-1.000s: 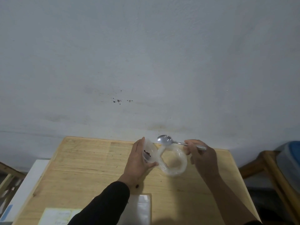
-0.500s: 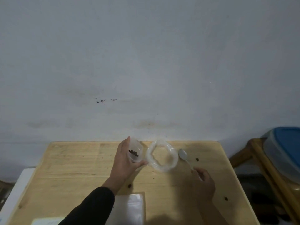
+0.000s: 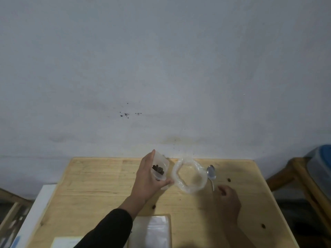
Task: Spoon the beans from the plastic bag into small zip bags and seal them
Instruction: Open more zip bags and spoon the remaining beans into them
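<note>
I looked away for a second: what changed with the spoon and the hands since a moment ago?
The right hand lowered the spoon from over the plastic bag onto the table beside it, let go and drew back. The left hand kept holding the small zip bag with beans.

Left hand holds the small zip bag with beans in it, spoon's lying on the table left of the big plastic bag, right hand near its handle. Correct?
Not quite: the head view shows the spoon on the table right of the plastic bag, not left. The left hand holds the zip bag of beans; the right hand is near the handle.
</note>
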